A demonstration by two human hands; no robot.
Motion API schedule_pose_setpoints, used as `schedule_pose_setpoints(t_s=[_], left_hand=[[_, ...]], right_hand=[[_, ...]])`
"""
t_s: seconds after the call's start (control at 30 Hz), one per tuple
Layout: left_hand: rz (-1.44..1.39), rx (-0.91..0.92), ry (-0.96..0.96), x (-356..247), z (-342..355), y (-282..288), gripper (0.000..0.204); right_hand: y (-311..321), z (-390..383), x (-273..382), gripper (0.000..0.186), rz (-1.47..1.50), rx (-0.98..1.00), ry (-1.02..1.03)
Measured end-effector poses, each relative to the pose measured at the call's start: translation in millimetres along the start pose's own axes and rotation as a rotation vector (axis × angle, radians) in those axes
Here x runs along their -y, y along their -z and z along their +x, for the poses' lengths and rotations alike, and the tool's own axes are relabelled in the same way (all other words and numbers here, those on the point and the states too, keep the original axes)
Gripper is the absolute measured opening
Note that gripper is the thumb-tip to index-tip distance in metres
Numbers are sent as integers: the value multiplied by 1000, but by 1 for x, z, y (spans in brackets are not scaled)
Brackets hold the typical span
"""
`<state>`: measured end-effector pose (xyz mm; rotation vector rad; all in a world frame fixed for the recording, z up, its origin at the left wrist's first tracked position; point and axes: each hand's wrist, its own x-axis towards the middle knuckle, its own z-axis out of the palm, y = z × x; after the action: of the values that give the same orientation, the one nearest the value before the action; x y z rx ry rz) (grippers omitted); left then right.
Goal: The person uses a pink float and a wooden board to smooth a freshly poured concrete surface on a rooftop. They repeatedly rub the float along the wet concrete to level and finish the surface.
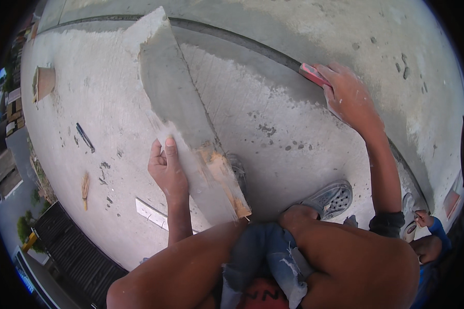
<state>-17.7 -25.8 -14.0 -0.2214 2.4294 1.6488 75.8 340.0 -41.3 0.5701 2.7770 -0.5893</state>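
While your left grip (170,172) pinches the left edge of a long, grey, mortar-smeared board (172,87), its long axis runs from your knees up-left to a ragged end; across the speckled, pale concrete floor (237,95), your right grip (348,95) clasps a red, bar-shaped tool (313,75), pointing up-left along a dark, curving groove (252,45).

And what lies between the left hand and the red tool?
The head view shows the board, gripped by this hand, then floor, darker near the red tool.

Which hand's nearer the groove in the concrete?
Right hand: it holds a red tool right at the groove. Left hand grips the board, well back from the groove.
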Motion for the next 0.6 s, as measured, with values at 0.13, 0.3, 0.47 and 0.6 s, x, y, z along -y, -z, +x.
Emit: schedule_pose_setpoints(t_s=[0.13,0.3,0.47,0.6], left_hand=[[-5,-31,0,-4,1,0,39],[22,-35,31,-3,1,3,47],[0,-94,55,3,-1,6,47],[-30,-61,85,-2,-2,8,48]], right_hand=[[9,-3,2,41,60,-158,86],[5,35,45,40,85,-192,124],[-12,74,72,32,111,-212,155],[-16,92,86,38,30,-134,112]])
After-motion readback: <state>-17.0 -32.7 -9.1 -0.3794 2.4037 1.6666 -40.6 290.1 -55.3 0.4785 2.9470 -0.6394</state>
